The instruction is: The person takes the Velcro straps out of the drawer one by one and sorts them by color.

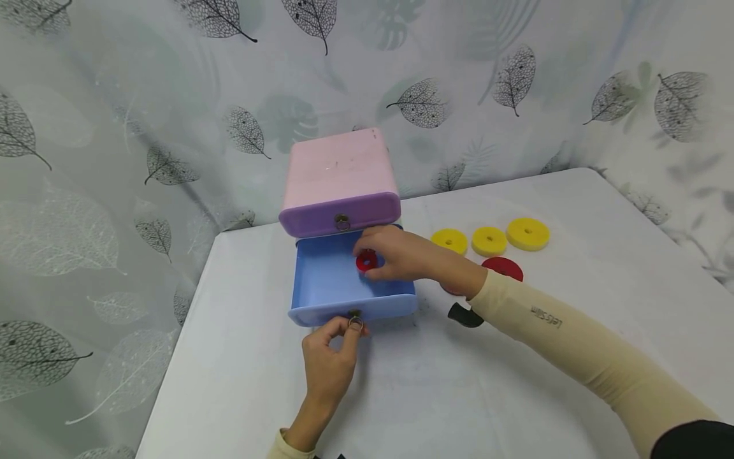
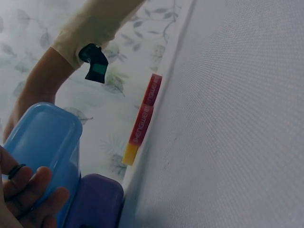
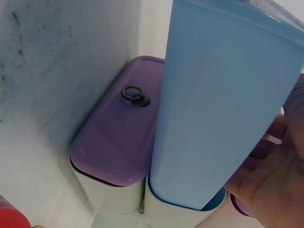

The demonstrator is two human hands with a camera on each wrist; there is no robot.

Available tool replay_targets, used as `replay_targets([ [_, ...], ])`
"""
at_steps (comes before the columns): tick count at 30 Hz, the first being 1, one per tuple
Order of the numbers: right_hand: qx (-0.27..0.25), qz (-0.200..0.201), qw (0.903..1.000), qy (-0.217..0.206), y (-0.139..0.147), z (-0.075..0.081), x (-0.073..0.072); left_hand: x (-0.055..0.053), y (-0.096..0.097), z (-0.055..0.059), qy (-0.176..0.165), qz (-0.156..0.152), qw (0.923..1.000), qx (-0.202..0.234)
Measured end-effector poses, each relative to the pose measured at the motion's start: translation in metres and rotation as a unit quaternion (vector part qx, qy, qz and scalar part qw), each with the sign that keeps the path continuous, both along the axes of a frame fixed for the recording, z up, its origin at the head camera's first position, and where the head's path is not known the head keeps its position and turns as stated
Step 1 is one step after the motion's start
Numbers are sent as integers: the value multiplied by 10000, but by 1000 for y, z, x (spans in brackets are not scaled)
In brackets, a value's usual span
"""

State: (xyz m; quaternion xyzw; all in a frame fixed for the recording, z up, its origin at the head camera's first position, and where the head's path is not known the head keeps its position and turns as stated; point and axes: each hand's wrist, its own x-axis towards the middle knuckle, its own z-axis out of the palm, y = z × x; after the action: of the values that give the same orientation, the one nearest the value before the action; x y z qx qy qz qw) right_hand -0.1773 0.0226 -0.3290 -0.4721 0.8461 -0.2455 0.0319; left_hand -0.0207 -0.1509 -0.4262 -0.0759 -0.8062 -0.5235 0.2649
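Note:
A stacked drawer unit with a pink casing [image 1: 338, 159] stands at the back of the table. Its purple drawer [image 1: 309, 220] is closed, and the blue drawer [image 1: 321, 280] below is pulled out. My left hand [image 1: 327, 370] pinches the small metal ring pull [image 1: 356, 323] on the blue drawer's front. Over the right side of that drawer, my right hand [image 1: 404, 255] holds a small red ring [image 1: 360, 262] between thumb and fingers. In the right wrist view the blue drawer [image 3: 223, 104] hides the red ring, and part of the right hand [image 3: 273, 183] shows beside it.
Several yellow discs [image 1: 518, 239] lie on the white table [image 1: 241, 357] to the right of the unit. A red disc [image 1: 503, 265] sits in front of them, partly covered by the right forearm. A leaf-patterned curtain [image 1: 355, 76] hangs behind the table.

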Motion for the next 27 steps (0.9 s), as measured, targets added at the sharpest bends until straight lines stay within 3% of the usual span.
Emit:
replay_targets([
  [17, -160, -71, 9998, 13, 19, 10, 3, 1, 2, 1, -18, -25, 10000, 43],
  [27, -491, -71, 9988, 27, 36, 18, 5, 0, -1, 0, 160, -37, 9999, 5],
])
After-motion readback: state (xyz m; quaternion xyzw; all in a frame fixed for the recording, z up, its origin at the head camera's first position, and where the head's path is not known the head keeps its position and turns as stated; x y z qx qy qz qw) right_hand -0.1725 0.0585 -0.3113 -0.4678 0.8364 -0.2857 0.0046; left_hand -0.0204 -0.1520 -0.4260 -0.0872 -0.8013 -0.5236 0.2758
